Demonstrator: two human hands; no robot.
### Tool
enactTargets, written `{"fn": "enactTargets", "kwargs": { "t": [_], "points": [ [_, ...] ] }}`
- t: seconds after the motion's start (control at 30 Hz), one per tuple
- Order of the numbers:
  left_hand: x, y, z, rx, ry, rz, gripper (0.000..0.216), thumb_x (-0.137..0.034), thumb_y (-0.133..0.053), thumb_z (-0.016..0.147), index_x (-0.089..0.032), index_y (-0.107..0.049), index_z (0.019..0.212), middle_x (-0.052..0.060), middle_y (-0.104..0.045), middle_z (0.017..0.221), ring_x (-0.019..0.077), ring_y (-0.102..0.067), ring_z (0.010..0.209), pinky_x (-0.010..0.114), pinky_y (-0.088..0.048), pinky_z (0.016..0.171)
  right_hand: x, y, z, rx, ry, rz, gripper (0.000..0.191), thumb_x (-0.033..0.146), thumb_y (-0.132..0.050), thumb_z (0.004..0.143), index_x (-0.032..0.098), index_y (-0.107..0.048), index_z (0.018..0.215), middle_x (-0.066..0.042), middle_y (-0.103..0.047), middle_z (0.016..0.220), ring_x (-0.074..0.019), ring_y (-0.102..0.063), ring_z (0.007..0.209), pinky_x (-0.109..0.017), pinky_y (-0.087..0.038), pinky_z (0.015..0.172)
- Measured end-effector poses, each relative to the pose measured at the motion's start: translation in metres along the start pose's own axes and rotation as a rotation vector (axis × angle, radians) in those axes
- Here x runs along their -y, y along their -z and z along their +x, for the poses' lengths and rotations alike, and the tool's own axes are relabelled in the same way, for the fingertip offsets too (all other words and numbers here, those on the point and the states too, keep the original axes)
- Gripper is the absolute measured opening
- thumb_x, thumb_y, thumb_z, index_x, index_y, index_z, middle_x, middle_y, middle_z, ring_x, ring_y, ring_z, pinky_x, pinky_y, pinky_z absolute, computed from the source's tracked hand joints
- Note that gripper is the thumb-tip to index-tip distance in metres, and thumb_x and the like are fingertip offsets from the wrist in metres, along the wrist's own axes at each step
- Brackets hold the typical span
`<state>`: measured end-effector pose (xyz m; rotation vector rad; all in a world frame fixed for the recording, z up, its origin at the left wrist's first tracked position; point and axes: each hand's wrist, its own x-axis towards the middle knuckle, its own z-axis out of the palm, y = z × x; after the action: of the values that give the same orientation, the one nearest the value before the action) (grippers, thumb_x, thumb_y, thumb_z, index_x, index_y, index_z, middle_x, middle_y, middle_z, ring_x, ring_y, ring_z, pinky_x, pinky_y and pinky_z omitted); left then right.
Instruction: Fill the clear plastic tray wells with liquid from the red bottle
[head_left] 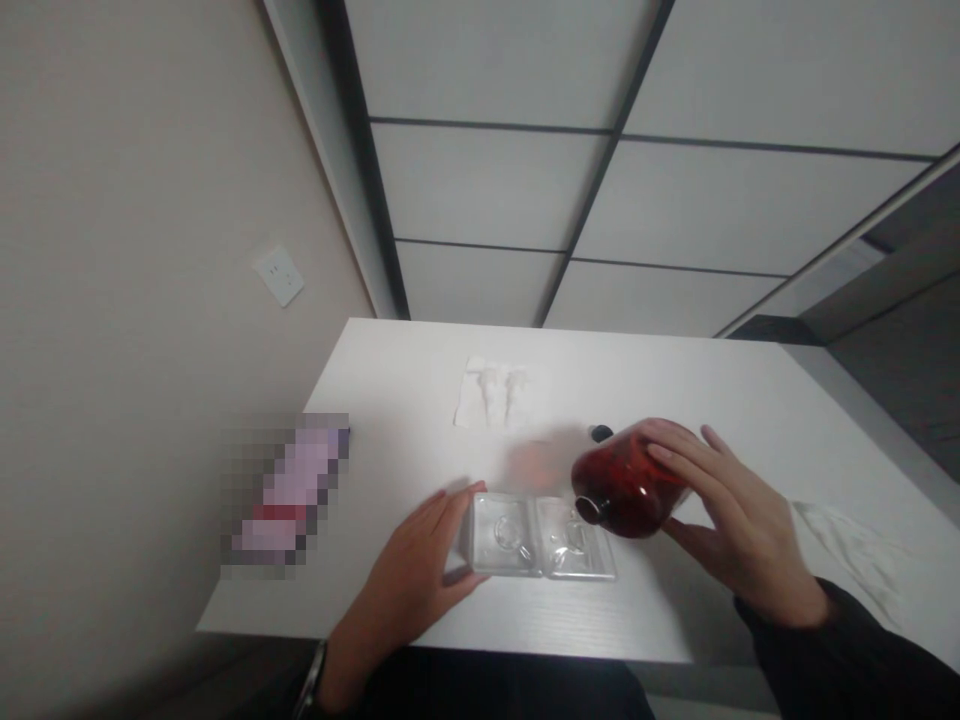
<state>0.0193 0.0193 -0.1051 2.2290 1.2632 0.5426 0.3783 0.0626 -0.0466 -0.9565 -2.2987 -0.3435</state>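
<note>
My right hand [739, 520] is wrapped round a dark red, see-through bottle [637, 485]. The bottle is tilted, its uncapped mouth pointing down and left above the right half of an open clear plastic case [504, 540]. Liquid in the bottle or coming from its mouth cannot be made out. At the case's left edge, my left hand [424, 555] holds it between thumb and fingers. Both halves of the case lie flat on the table, each with a round moulded shape inside. A small black cap [601, 433] lies just behind the bottle.
Toward the back of the white table [405, 390] lies a white sheet [471, 395] with two whitish pointed pieces. A pixelated pink item [296, 490] is at the left edge. A crumpled white cloth [855, 545] lies at right. Wall and panelled doors [480, 190] border the table.
</note>
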Motion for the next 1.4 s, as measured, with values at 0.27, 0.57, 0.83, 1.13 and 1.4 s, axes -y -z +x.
{"fn": "enactTargets", "kwargs": {
  "t": [0.27, 0.57, 0.83, 1.13, 1.4],
  "points": [
    [-0.004, 0.000, 0.000, -0.003, 0.008, -0.018, 0.093, -0.013, -0.087, 0.084, -0.024, -0.036, 0.160, 0.017, -0.059, 0.159, 0.0360, -0.057, 0.147, 0.060, -0.048, 0.124, -0.011, -0.028, 0.031, 0.062, 0.109, 0.141, 0.078, 0.002, -0.064, 0.101, 0.026, -0.037, 0.169, -0.019, -0.071, 0.145, -0.0350, -0.063, 0.144, -0.070, -0.056, 0.112],
    [-0.009, 0.004, 0.002, -0.008, 0.032, -0.050, 0.088, -0.015, -0.085, 0.084, -0.026, -0.040, 0.159, 0.014, -0.061, 0.157, 0.0364, -0.060, 0.145, 0.060, -0.050, 0.122, -0.005, -0.030, 0.050, 0.122, 0.230, 0.167, 0.065, -0.003, -0.062, 0.100, 0.020, -0.049, 0.159, -0.020, -0.067, 0.151, -0.0311, -0.058, 0.149, -0.068, -0.051, 0.117],
    [-0.009, 0.003, 0.004, 0.044, 0.065, -0.096, 0.085, -0.013, -0.086, 0.084, -0.024, -0.043, 0.156, 0.014, -0.061, 0.157, 0.0340, -0.059, 0.145, 0.059, -0.047, 0.124, -0.003, -0.026, 0.065, 0.122, 0.351, 0.106, 0.045, -0.004, -0.052, 0.104, 0.014, -0.064, 0.143, -0.018, -0.069, 0.149, -0.0283, -0.046, 0.158, -0.060, -0.053, 0.119],
    [-0.008, 0.002, 0.002, 0.034, 0.060, -0.075, 0.092, -0.015, -0.089, 0.083, -0.025, -0.039, 0.160, 0.015, -0.061, 0.158, 0.0362, -0.059, 0.145, 0.060, -0.047, 0.124, -0.002, -0.022, 0.072, 0.115, 0.403, 0.079, 0.047, -0.006, -0.053, 0.103, 0.017, -0.064, 0.143, -0.015, -0.069, 0.151, -0.0260, -0.044, 0.159, -0.057, -0.050, 0.123],
    [-0.006, 0.000, 0.000, -0.004, 0.015, -0.035, 0.092, -0.016, -0.085, 0.085, -0.027, -0.037, 0.162, 0.014, -0.061, 0.158, 0.0359, -0.061, 0.143, 0.059, -0.048, 0.124, -0.002, -0.016, 0.076, 0.136, 0.434, 0.052, 0.054, -0.006, -0.059, 0.100, 0.022, -0.065, 0.146, -0.012, -0.068, 0.153, -0.0243, -0.049, 0.157, -0.052, -0.050, 0.124]
  ]
}}
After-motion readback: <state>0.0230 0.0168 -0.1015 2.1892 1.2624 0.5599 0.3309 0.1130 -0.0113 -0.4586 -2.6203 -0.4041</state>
